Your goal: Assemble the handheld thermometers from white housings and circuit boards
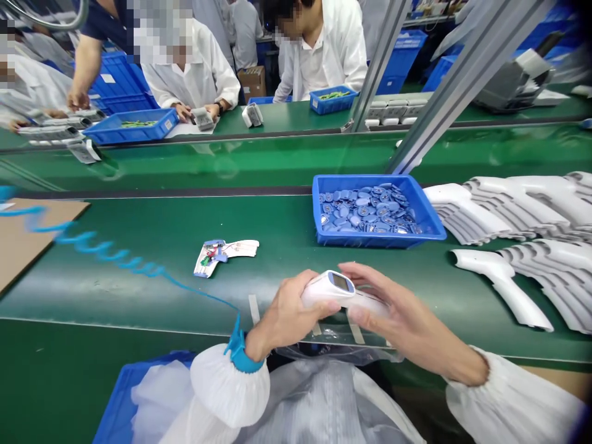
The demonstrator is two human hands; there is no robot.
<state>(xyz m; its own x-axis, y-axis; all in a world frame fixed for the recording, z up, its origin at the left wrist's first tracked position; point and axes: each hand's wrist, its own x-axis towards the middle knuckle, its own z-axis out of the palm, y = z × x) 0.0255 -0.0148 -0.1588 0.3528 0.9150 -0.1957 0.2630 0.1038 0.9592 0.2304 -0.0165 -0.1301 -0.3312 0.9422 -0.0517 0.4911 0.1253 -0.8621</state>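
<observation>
Between my two hands is a white handheld infrared thermometer [326,288] with a small grey display facing up. My left hand [292,309] is closed around its head end, thumb along the near side. My right hand [388,308] grips the handle part, fingers over the far side and thumb on the near side. Beyond my left hand an opened thermometer half [226,253] lies on the green work surface, its red wires and green board showing. A blue wrist strap [241,351] circles my left wrist, with a coiled blue cord [134,264] running off to the left.
A blue bin [380,239] of small blue oval parts stands ahead to the right. Rows of white thermometer shells [472,209] lie at the right, with a single shell [504,280] nearer me. Cardboard [37,237] lies at left. Metal posts [430,105] and co-workers are beyond.
</observation>
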